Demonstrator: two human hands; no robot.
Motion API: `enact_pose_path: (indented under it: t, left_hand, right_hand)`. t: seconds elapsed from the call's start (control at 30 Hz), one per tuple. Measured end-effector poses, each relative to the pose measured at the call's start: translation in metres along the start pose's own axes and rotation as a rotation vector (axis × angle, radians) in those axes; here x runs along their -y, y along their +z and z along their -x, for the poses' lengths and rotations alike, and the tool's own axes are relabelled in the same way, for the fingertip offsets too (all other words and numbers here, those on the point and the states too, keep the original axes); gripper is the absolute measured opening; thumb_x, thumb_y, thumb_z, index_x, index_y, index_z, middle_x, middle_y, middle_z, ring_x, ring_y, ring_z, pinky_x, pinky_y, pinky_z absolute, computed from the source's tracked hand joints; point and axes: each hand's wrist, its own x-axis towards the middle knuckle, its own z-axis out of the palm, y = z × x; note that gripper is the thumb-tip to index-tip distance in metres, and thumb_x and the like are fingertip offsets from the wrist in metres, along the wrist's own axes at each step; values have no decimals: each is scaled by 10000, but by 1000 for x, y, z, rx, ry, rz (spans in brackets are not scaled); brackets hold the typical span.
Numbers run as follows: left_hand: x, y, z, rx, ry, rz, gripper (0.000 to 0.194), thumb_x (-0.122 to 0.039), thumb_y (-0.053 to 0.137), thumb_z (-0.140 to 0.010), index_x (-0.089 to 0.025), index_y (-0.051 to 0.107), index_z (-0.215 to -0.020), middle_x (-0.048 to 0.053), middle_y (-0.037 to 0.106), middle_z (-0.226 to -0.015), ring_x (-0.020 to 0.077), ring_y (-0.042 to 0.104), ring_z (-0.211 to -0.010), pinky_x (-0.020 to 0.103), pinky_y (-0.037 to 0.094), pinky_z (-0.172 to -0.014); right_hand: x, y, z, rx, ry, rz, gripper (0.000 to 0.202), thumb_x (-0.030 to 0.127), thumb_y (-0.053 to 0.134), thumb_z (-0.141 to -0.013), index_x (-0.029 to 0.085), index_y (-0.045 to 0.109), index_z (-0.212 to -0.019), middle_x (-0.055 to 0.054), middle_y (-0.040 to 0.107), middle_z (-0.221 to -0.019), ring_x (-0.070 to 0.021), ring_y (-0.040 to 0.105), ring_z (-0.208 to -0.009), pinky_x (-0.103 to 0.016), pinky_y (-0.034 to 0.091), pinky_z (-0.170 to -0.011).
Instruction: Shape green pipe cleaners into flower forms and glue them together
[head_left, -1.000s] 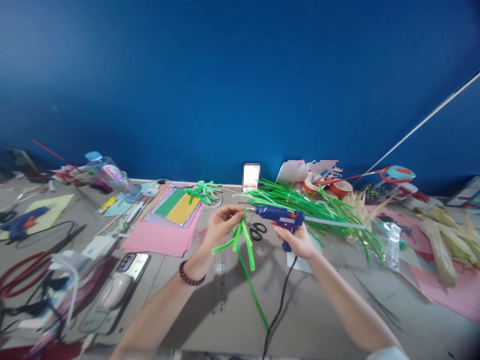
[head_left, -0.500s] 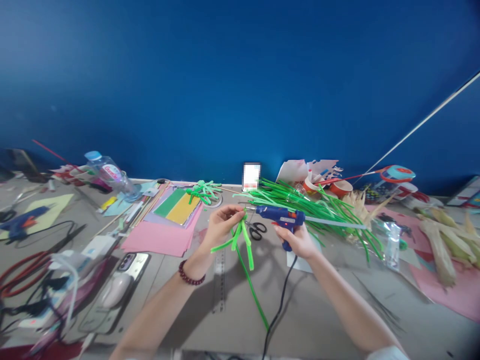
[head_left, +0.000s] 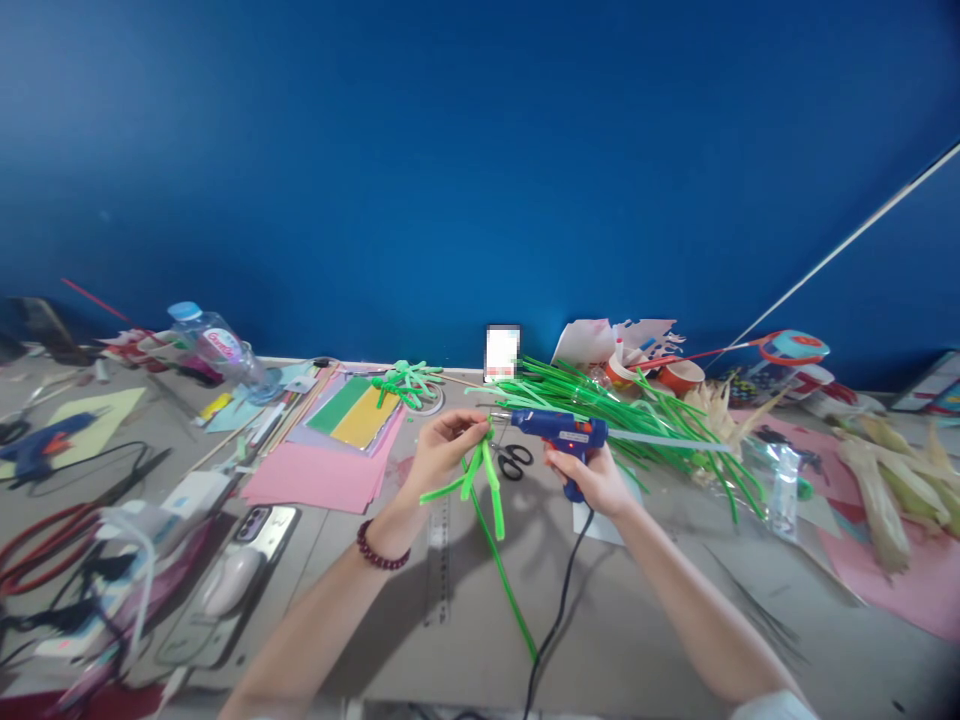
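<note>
Between the fingertips of my left hand (head_left: pixel 444 447) is the top of a bunch of bent green pipe cleaners (head_left: pixel 489 480), whose several short legs hang down and outward. My right hand (head_left: pixel 596 475) is wrapped round the handle of a blue hot glue gun (head_left: pixel 561 428), with a small red light lit on its body. A pale glue stick (head_left: pixel 671 441) sticks out of its back end. The gun's metal nozzle points left and meets or nearly meets the top of the bunch. Below the bunch, one long green pipe cleaner (head_left: pixel 506 580) slants down over the table.
Black-handled scissors (head_left: pixel 515 461) lie behind the bunch, and a clear ruler (head_left: pixel 439 560) in front. Loose green pipe cleaners (head_left: pixel 645 410) spread at the back right. Pink paper (head_left: pixel 315 475), a phone (head_left: pixel 229 585) and a water bottle (head_left: pixel 221 345) are leftward. The gun's black cord (head_left: pixel 559 625) crosses the front.
The glue gun has shifted very slightly left, toward the top of the bunch. Both hands keep their grip, and little else differs.
</note>
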Motion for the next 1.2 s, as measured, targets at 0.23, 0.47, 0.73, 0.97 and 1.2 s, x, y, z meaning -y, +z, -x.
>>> enact_pose_path:
  t: [0.23, 0.47, 0.73, 0.97, 1.2]
  left_hand:
    - [3, -1, -2, 8, 8, 14, 250, -281, 860, -523, -147, 708, -671, 15, 665, -618, 88, 572, -542, 190, 431, -499]
    - [1, 1, -1, 3, -26, 85, 241, -261, 857, -529, -150, 704, -678, 24, 688, -638, 112, 624, -589, 211, 473, -561]
    - [-1, 3, 1, -18, -49, 86, 237, -250, 860, -532, -153, 709, -685, 13, 682, -637, 103, 619, -597, 202, 469, -572]
    - [-2, 3, 4, 49, -76, 75, 221, -253, 849, -560, -150, 706, -693, 21, 689, -658, 107, 617, -596, 211, 475, -575]
    - [2, 1, -1, 12, -46, 72, 258, -263, 864, -527, -142, 710, -695, 17, 683, -645, 100, 613, -603, 191, 461, -573]
  right_hand:
    - [2, 1, 0, -4, 2, -44, 377, 514, 708, -655, 156, 601, -703, 13, 521, -500, -80, 409, -402, -225, 355, -380]
    - [2, -1, -1, 16, -11, -29, 368, 517, 664, -690, 156, 593, -696, -8, 546, -529, -84, 404, -410, -236, 343, -381]
    - [3, 3, 1, 34, 19, -81, 380, 503, 713, -653, 153, 588, -734, -9, 567, -581, -71, 414, -409, -225, 340, -383]
    - [-2, 1, -1, 31, 18, -59, 385, 517, 710, -672, 152, 593, -711, 19, 501, -489, -77, 400, -406, -222, 330, -384]
    - [2, 1, 1, 24, 15, -54, 402, 534, 709, -663, 152, 598, -721, 16, 513, -495, -81, 412, -411, -221, 345, -380]
